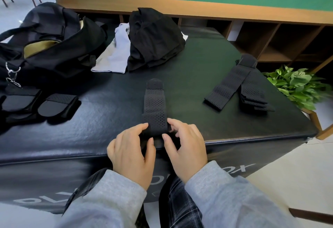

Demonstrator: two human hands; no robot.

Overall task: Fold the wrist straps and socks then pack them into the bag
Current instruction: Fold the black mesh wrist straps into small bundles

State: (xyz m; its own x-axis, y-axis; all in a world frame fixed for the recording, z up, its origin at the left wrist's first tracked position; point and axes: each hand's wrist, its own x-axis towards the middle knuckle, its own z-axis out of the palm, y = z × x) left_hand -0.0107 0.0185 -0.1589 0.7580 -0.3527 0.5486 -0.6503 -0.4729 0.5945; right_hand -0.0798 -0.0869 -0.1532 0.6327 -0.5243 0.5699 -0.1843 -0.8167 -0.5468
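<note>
Your left hand (131, 148) and right hand (185, 146) each pinch the wrist strap (154, 108); the grip stays light because the mesh looks soft, limp and springy, so hold the folded edges.

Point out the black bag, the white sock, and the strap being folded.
black bag (59, 54), head view, its side panel.
white sock (115, 54), head view, its middle.
strap being folded (154, 105), head view, its perforated middle.
</note>
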